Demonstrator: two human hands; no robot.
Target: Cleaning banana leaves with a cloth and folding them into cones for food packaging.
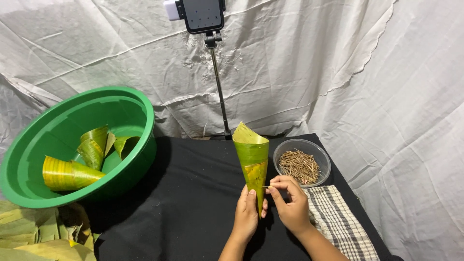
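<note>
A green and yellow banana-leaf cone stands upright above the black table, point down. My left hand wraps around its lower tip from the left. My right hand pinches a thin wooden stick against the cone's seam, just right of the leaf. A clear round bowl with several thin sticks sits right behind my right hand.
A big green basin at the left holds several finished leaf cones. Loose banana leaves lie at the bottom left. A checked cloth lies at the right. A phone on a stand rises behind.
</note>
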